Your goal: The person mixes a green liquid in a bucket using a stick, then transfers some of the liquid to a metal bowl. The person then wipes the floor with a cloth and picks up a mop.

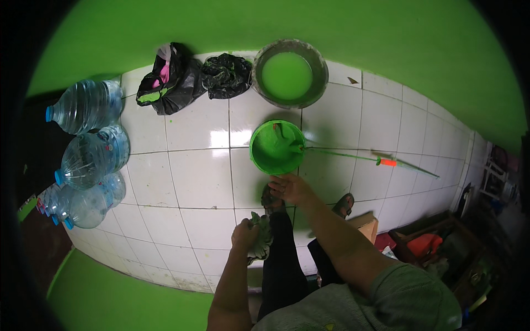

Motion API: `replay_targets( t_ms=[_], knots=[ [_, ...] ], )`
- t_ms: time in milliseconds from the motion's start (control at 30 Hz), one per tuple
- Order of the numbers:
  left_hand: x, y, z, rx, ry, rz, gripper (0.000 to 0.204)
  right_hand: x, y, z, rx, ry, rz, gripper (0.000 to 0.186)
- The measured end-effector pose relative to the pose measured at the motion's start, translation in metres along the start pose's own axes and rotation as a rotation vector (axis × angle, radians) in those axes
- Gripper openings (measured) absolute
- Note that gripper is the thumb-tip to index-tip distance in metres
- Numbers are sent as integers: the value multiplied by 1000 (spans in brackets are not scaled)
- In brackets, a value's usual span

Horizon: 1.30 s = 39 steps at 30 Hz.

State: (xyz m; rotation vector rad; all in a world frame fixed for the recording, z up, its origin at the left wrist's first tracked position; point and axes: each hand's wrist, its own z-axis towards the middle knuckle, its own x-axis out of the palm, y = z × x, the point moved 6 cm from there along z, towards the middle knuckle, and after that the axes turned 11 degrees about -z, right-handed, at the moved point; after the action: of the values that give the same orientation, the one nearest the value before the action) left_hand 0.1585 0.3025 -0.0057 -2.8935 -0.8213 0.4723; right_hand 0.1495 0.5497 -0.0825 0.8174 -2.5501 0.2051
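A crumpled grey-green cloth [261, 238] hangs from my left hand [244, 234], whose fingers are closed round it. My right hand [291, 189] is just on the near side of a bright green bucket [252, 160]; its fingers point left and look apart, with nothing seen in them. Whether the fingertips touch the bucket is unclear. Green paint [269, 144] coats the inside of the bucket. A paint roller's head [283, 137] rests in there, and its long pole [345, 155] with an orange grip [388, 163] reaches out to the right.
Behind the bucket stands a grey tub [322, 83] of green liquid. Black plastic bags [226, 76] lie along the green wall [232, 25]. Large water bottles [91, 160] line the left side. A wooden crate [425, 226] with clutter is at the right, near my sandalled feet [343, 205].
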Motion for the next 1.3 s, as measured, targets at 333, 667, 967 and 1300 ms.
replay_targets(
  t_ms=[333, 667, 967, 1300],
  knots=[
    [11, -16, -3, 9, 1, 13, 42, -5, -12, 7, 37, -67, 124, 27],
    [-11, -32, 21, 22, -53, 79, 45, -38, 40, 11, -166, -201, 15, 41],
    [-55, -73, 43, 80, -87, 187, 45, -48, 112, -41, -196, -453, -1401, 25],
    [-35, -39, 46, 104, -110, 9, 42, 13, 216, 22, -91, -476, -1114, 83]
  ],
)
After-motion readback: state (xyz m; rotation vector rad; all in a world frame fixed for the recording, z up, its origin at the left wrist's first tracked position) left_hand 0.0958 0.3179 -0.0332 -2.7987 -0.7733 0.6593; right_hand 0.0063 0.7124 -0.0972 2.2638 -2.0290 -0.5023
